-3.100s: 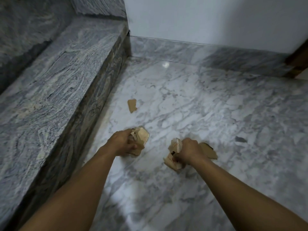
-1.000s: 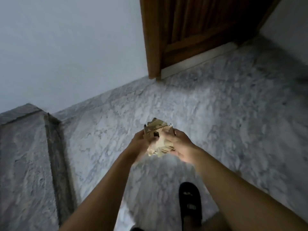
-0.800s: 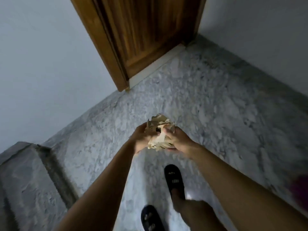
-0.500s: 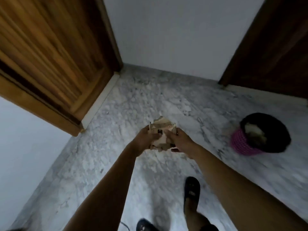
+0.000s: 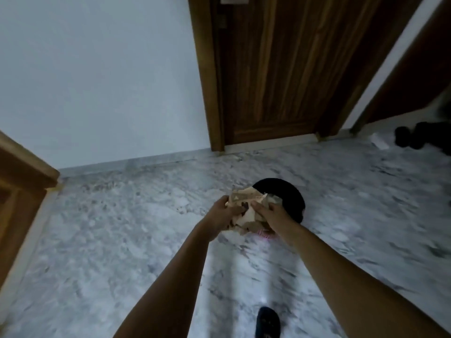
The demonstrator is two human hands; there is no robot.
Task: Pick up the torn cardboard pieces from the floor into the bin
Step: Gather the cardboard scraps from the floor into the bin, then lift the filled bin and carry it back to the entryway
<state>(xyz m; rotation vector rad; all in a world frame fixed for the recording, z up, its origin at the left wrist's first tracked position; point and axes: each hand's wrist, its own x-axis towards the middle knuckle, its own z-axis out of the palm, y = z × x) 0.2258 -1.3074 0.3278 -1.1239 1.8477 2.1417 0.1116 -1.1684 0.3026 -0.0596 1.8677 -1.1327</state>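
Held a crumpled bundle of torn tan cardboard pieces [image 5: 241, 198] off the floor, clamped between both hands in front of the body. Wrapped the left hand [image 5: 225, 213] round the bundle's left side, with fingers curled round it and thumb pressed on top. Gripped the right side with the right hand [image 5: 272, 214] in the same way, with thumb laid over the upper edge and fingers curled beneath. Brought the two thumbs close together beside a small dark mark on the cardboard.

Held the bundle just above the near rim of a round bin with a black liner and a pink wall [image 5: 291, 200], covering the near part of the opening. Glimpsed only a sliver of the pink wall below the right wrist. Could not tell the bin's contents.

Stood on a blurred grey-and-white marble floor [image 5: 117, 235], with the bin near its middle. Faced a plain white wall [image 5: 97, 69] and, to its right, a dark brown wooden door [image 5: 268, 69]. Noted a lighter wooden door edge [image 5: 17, 186] at far left, dark shoes [image 5: 410, 137] on the floor at far right, and the toe of one dark slipper [image 5: 267, 322] at the bottom edge between the forearms.
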